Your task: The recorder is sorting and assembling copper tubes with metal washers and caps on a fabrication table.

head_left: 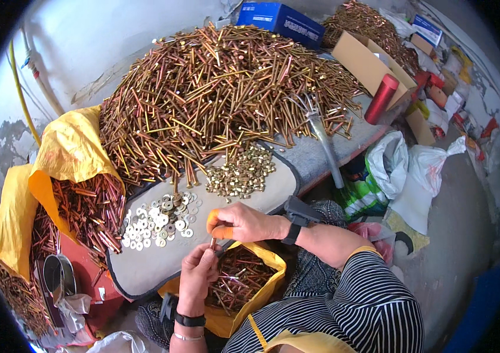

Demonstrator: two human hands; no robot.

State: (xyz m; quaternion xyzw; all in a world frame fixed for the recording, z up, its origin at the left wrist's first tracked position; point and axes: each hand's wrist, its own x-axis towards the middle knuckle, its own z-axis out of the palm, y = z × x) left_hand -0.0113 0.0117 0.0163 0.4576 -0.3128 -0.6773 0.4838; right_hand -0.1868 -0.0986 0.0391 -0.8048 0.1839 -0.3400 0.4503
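My left hand [199, 267] is closed, its thumb and fingers pinching a copper-coloured bolt [213, 241] that stands nearly upright. Right at the bolt's top, my right hand [243, 222] is closed too, with orange coverings on its fingertips; whatever lies between them is too small or hidden to make out. Both hands hover over an open yellow sack [279, 267] of similar bolts. Beyond them a grey mat [147, 267] carries a spread of silvery washers [159, 223] and a heap of brass-coloured nuts [241, 173].
A large mound of long bolts [226, 88] covers the table's back. At the left, yellow sacks [73, 144] spill more bolts beside a metal pan [60, 273]. Rightward are a clear tube [326, 147], a red cylinder [381, 99], a cardboard box [367, 62] and plastic bags [426, 170].
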